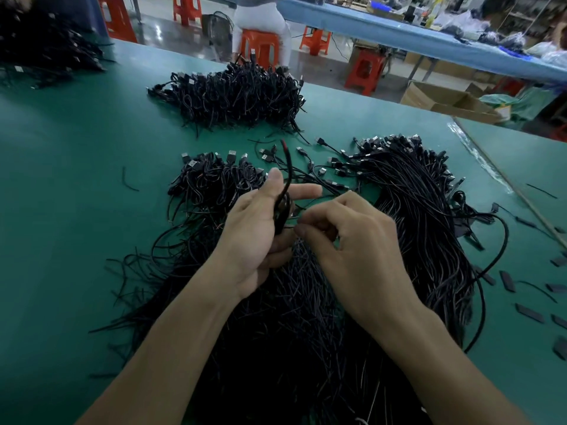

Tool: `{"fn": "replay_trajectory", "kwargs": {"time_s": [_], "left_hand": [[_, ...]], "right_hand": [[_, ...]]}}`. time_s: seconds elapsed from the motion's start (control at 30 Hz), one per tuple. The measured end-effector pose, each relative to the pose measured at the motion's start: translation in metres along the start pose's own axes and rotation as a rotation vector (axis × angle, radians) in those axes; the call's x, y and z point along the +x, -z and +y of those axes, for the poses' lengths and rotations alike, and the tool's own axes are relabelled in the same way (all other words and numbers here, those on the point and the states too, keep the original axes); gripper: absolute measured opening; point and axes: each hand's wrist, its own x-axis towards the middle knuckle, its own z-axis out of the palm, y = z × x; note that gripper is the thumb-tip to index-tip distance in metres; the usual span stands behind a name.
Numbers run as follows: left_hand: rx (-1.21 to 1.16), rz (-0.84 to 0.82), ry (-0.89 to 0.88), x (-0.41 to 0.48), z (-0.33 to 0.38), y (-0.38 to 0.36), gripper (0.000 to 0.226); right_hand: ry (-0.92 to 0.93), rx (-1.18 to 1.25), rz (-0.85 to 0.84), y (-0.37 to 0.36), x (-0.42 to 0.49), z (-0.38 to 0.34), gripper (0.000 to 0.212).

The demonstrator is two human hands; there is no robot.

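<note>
Left of the heap (291,326) the table (61,194) gives open passage, with one stray wire (129,180). Behind the heap, a bundle (211,179), loose plugs (306,161) and a long sheaf (408,194) block the way. Right of it, flat black pieces (529,312) lie scattered.

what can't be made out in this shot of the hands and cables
All in the head view:
- What the right hand pinches: hidden by its own curled fingers.
- Lower end of the cable: covered by the left hand gripping it.
- Far-left pile: blurred, cut by the left edge.
- Seated person: cut off by the top edge.
</note>
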Motion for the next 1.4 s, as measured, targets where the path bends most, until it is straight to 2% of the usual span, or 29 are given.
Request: {"fn": "replay_trajectory", "kwargs": {"time_s": [0.13, 0.33, 0.47, 0.53, 0.6, 0.7, 0.8, 0.9, 1.0, 1.07, 1.17, 1.27, 1.33, 1.4], "left_hand": [[0.025, 0.036, 0.023, 0.0, 0.0, -0.001, 0.058], [0.01, 0.014, 0.047, 0.0, 0.001, 0.002, 0.058], [0.083, 0.057, 0.062, 0.002, -0.003, 0.003, 0.059], [0.118, 0.038, 0.105, 0.001, -0.003, 0.0, 0.059], [0.216, 0.014, 0.192, -0.001, -0.002, -0.002, 0.06], [0.251, -0.085, 0.263, -0.003, -0.004, 0.001, 0.052], [0.179, -0.2, 0.306, -0.005, -0.004, 0.004, 0.038], [0.14, -0.185, 0.366, -0.005, -0.004, 0.002, 0.036], [0.05, -0.255, 0.421, -0.004, -0.001, -0.001, 0.042], [-0.009, -0.305, 0.432, -0.003, 0.0, 0.0, 0.054], [0.081, -0.381, 0.391, -0.004, -0.001, 0.003, 0.065], [0.223, -0.487, 0.31, -0.005, -0.002, 0.006, 0.053], [0.288, -0.546, 0.277, -0.005, -0.002, 0.007, 0.034], [0.348, -0.557, 0.275, -0.005, -0.001, 0.007, 0.029]], "right_hand": [[0.017, -0.044, -0.077, -0.005, -0.002, -0.003, 0.015], [-0.024, 0.039, -0.058, -0.004, 0.0, 0.0, 0.008], [0.202, -0.063, -0.062, -0.005, -0.004, -0.002, 0.011], [0.387, -0.207, -0.079, -0.004, -0.007, 0.001, 0.009], [0.55, -0.358, -0.002, -0.002, -0.01, 0.003, 0.012], [0.7, -0.43, 0.095, 0.005, -0.011, 0.002, 0.016], [0.773, -0.414, 0.052, 0.011, -0.005, -0.002, 0.011], [0.724, -0.449, -0.05, 0.018, 0.002, -0.003, 0.012], [0.637, -0.433, -0.095, 0.018, 0.002, 0.001, 0.009], [0.558, -0.359, -0.129, 0.016, 0.001, 0.004, 0.015], [0.411, -0.188, -0.226, 0.015, 0.003, 0.008, 0.013], [0.322, -0.066, -0.316, 0.02, 0.004, 0.011, 0.011], [0.342, -0.077, -0.346, 0.024, 0.004, 0.01, 0.008], [0.398, -0.136, -0.351, 0.026, 0.003, 0.009, 0.008]]}}
